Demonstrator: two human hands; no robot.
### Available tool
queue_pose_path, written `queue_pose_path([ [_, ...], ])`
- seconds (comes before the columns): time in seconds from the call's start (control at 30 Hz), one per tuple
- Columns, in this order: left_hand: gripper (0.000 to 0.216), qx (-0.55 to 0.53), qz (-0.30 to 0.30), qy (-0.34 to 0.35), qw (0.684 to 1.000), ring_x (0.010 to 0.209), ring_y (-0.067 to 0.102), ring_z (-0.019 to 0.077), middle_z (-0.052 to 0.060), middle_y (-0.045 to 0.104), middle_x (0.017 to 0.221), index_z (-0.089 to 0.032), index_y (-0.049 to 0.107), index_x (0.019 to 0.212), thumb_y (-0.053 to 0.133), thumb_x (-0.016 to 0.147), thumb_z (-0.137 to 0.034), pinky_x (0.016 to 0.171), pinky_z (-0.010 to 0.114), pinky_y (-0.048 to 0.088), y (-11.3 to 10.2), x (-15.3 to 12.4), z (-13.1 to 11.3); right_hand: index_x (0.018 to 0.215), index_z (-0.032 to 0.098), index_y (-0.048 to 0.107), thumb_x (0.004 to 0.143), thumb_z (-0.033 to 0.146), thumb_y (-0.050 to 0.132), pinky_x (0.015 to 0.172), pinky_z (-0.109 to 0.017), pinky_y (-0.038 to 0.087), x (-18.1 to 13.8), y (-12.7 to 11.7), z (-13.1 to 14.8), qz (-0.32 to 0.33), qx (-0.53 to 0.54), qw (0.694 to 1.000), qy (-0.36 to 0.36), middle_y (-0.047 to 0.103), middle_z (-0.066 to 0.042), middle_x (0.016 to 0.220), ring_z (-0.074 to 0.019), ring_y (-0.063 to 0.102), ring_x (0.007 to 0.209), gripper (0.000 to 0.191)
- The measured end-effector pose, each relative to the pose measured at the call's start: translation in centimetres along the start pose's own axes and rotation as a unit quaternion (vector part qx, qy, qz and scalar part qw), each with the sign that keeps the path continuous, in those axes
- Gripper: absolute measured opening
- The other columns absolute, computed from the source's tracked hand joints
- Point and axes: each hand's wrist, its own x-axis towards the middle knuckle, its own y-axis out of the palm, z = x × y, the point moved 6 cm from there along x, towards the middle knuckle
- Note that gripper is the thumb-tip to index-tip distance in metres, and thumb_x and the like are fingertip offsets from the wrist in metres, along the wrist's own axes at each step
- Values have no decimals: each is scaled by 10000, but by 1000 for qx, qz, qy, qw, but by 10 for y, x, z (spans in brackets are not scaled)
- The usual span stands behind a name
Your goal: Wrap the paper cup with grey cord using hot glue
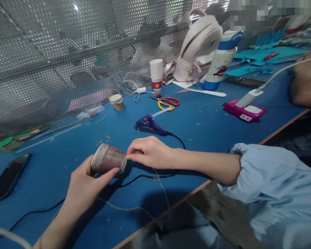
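Note:
My left hand grips a small cup wrapped in twine, held on its side just above the blue table. My right hand pinches the twine against the cup's right end. A loose strand of twine trails from that hand down over the table's front edge. A blue glue gun lies just beyond my right hand, and its black cord runs under my wrists.
Scissors, a stack of paper cups, a pale backpack and a bottle stand at the back. A pink power strip is at the right, a phone at the left. Perforated metal screen behind. Another person's arm far right.

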Motion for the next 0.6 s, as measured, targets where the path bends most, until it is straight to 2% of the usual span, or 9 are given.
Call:
queue_pose_path([
  [0.17, 286, -27, -32, 10, 999, 730, 677, 227, -15, 747, 753, -241, 734, 828, 778, 606, -416, 706, 328, 503, -2, -4, -7, 855, 140, 702, 920, 149, 658, 712, -234, 442, 0, 1, -2, 4, 4, 1000, 3, 736, -47, 863, -137, 635, 775, 79],
  [0.6, 294, -12, -20, 55, 998, 654, 659, 213, -5, 748, 727, -248, 741, 826, 799, 623, -453, 611, 315, 512, -2, -1, 2, 846, 137, 702, 920, 170, 667, 674, -227, 403, 1, -1, -2, 15, 8, 1000, 24, 716, -35, 837, -115, 576, 706, 88],
])
